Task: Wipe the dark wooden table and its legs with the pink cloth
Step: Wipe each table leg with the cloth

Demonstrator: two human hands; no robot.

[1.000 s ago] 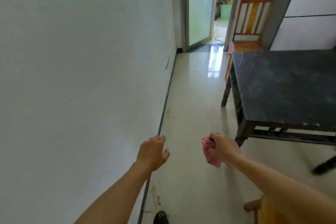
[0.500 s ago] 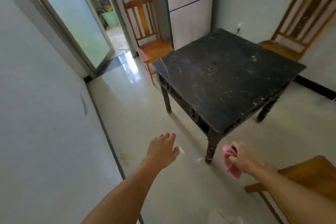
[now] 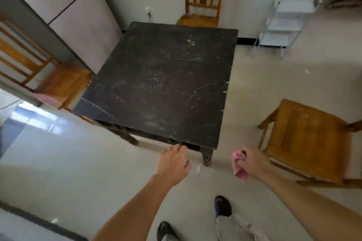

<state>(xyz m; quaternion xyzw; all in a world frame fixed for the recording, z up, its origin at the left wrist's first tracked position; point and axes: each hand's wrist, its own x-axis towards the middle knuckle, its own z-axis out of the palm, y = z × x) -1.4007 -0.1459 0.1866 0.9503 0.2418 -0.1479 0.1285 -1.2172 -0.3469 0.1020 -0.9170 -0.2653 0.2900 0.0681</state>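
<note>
The dark wooden table [image 3: 162, 84] fills the middle of the view, its square top dusty and scratched with pale specks. Its near right leg [image 3: 207, 156] is turned and stands between my hands. My left hand [image 3: 173, 162] hovers just below the near edge, fingers loosely curled and holding nothing. My right hand [image 3: 252, 160] is to the right of that leg, closed around the crumpled pink cloth [image 3: 239, 166], which hangs below the fist. Neither hand touches the tabletop.
Three orange wooden chairs surround the table: one at the right [image 3: 311, 139], one at the far side [image 3: 201, 8], one at the left [image 3: 58, 84]. A white wire rack [image 3: 284, 23] stands at the back right. A pale cabinet [image 3: 74, 15] is behind left. My feet [image 3: 222, 206] stand on the tiled floor.
My view has swung right from the wall and doorway onto the table, which is now closer and seen from above. Both hands moved up to its near edge, the cloth still held.
</note>
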